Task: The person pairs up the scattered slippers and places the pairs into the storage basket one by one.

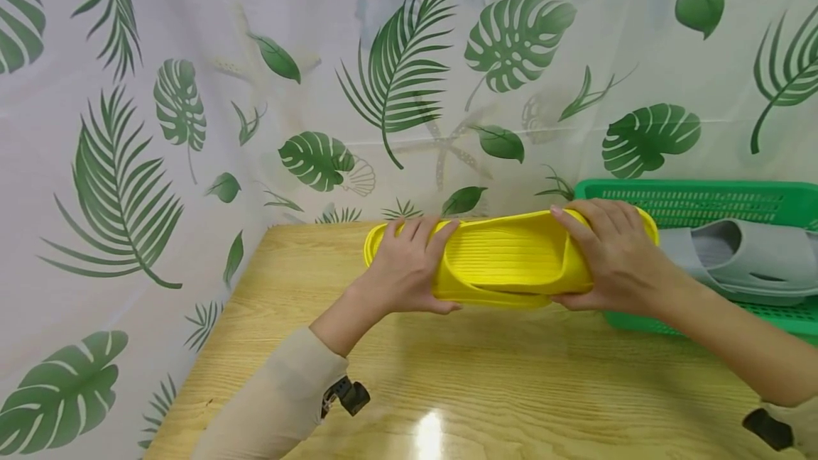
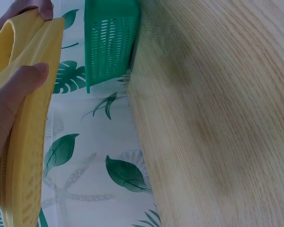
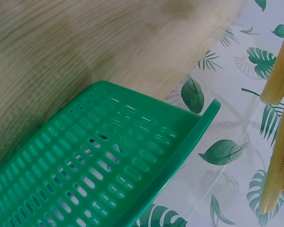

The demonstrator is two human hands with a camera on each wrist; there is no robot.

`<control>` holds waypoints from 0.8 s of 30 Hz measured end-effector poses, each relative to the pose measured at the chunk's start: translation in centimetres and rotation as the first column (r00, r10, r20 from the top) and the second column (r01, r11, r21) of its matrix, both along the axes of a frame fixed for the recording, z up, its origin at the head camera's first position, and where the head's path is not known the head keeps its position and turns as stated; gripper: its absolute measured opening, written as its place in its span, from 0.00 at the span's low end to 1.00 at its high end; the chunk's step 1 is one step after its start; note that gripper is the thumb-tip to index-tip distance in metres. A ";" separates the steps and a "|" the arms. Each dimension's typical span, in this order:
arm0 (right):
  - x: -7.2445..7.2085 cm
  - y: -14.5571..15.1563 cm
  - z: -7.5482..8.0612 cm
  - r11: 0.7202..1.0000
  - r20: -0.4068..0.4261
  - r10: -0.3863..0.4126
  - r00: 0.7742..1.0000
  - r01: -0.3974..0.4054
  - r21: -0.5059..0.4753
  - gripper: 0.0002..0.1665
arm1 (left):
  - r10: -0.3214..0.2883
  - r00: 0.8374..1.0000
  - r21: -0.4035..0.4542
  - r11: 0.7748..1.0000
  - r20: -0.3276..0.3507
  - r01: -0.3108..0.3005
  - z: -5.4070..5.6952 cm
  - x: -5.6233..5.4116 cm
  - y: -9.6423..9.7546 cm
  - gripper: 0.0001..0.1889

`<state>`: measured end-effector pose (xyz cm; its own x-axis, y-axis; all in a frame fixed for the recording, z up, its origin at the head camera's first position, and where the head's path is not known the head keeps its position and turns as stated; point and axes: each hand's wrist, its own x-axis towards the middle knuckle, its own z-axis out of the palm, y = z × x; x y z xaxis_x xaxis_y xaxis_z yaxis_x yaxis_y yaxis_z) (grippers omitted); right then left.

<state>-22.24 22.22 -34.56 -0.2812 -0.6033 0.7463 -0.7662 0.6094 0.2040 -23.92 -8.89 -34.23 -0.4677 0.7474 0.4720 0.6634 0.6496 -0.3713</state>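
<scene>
Yellow slippers [image 1: 505, 254], seemingly a pair laid together, are held crosswise above the table. My left hand [image 1: 409, 265] grips the left end, thumb below and fingers over the upper edge. At the other end my right hand [image 1: 613, 254] grips them around the strap part. In the left wrist view, a thumb presses along the side of the yellow slippers [image 2: 31, 123], whose ridged sole edge shows. Only part of the yellow slippers [image 3: 279, 151] enters the right wrist view, at its right edge. How the two slippers fit together is partly hidden by the hands.
A green perforated basket [image 1: 690, 194] stands at the right against the back, with grey slippers [image 1: 767, 258] in it. The wood-grain table [image 1: 447, 368] runs beneath the hands. Leaf-printed cloth [image 1: 409, 119] hangs behind and at the left.
</scene>
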 end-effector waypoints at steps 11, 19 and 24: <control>0.3 -1.0 0.0 1.000 0.022 -0.006 1.000 0.006 0.015 0.53 | 0.007 1.000 -0.004 1.000 -0.018 -0.007 0.0 0.3 0.1 0.59; 0.6 -1.2 0.1 0.998 0.014 -0.040 0.999 0.039 0.043 0.55 | 0.010 0.999 0.002 1.000 -0.039 -0.010 -0.3 0.3 0.1 0.58; 1.0 -0.7 0.7 0.976 -0.002 -0.109 0.994 0.107 0.188 0.69 | -0.009 0.999 0.017 1.000 -0.040 0.009 -0.5 0.3 -0.1 0.57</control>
